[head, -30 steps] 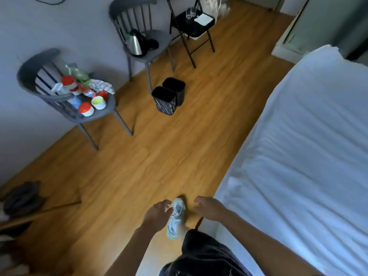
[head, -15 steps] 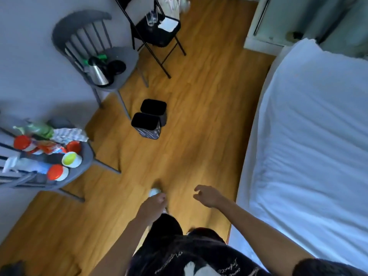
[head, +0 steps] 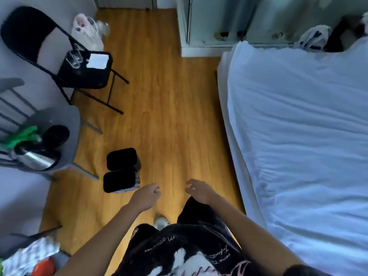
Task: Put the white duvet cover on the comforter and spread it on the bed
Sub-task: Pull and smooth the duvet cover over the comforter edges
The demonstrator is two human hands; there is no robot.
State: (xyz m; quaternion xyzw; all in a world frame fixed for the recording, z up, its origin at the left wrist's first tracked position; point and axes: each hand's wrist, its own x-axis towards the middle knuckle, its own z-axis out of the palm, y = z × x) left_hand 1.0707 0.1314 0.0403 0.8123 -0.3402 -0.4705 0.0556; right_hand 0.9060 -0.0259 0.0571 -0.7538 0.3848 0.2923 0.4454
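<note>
Head view, the only one. Walking along the left side of the bed [head: 235, 108], toward its far end. Over the last second, passed the grey chair with the tubs, now down at 7 o'clock; drawn level with the grey chair holding the kettle [head: 34, 159] at 9 o'clock; brought the two black bins [head: 121, 170], formerly well ahead, just beside the left hand [head: 146, 198]. Black folding chair [head: 83, 70] now at 10 o'clock, white bag [head: 87, 31] on the floor behind it at 11.

Both hands out front at 6 o'clock, over bare wooden floor [head: 169, 106], apart from each other. Left hand loosely curled, holding nothing. Right hand [head: 199, 189] with fingers slack and slightly spread, holding nothing either. Same empty state in both earlier pictures.

White bedding [head: 298, 136] filling 1 to 4 o'clock, rumpled, spread across the mattress up to a dark heap at 1 o'clock. Impossible to tell whether this is the duvet cover, the comforter, or a sheet.

Judged from this: still repositioning, no fabric gripped yet, covering not visibly begun. Likely heading for the far corner at 12 to 1 o'clock to take an edge.
</note>
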